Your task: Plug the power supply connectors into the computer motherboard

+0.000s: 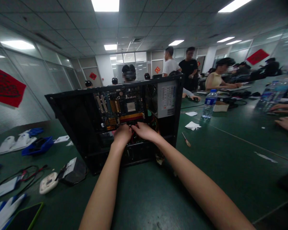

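An open black computer case (72, 127) stands on its side edge facing me, its inside exposed. A motherboard (132, 107) with a square silver chip and orange memory slots is mounted in it. At its upper right sits a silver power supply (166, 99) with a fan. My left hand (122, 134) and my right hand (146, 131) are close together just below the orange slots. Both look closed, fingertips meeting around something dark by thin red wires; what they grip is hidden. Loose coloured cables (157, 127) hang to the right of my right hand.
A screwdriver (186, 140), crumpled tissue (193, 126) and water bottle (209, 104) are to the right. Leftward are a blue tray (39, 146), white gloves (15, 143), a black box-shaped part (73, 172), a white round device (48, 183) and a phone (25, 217). Other people work farther back.
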`<action>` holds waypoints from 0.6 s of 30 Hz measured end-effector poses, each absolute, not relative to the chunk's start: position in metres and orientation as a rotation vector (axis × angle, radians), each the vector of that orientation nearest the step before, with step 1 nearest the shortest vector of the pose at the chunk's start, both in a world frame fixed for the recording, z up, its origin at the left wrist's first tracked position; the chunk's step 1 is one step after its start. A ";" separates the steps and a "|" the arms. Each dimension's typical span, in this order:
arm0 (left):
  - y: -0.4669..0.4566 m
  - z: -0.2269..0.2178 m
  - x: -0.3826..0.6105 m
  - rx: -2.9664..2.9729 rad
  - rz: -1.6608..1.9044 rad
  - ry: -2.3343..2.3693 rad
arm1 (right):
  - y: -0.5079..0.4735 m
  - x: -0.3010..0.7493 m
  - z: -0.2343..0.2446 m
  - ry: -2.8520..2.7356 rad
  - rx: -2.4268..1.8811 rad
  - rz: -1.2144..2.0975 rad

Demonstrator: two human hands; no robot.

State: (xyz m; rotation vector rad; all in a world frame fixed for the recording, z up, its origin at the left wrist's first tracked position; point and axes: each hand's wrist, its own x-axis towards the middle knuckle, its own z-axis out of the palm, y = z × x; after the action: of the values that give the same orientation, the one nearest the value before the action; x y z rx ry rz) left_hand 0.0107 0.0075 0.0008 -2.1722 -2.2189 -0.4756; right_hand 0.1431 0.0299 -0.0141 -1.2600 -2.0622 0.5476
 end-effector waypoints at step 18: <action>0.013 -0.002 0.007 -2.202 -0.532 -2.278 | 0.031 0.129 -0.004 -1.304 -1.340 1.430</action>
State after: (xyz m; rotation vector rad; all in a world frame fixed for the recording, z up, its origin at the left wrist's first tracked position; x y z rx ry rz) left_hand 0.0074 0.0132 -0.0021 -2.2022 -2.2780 -0.5316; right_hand 0.1287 0.0306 -0.0039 -1.3402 -1.3045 1.4300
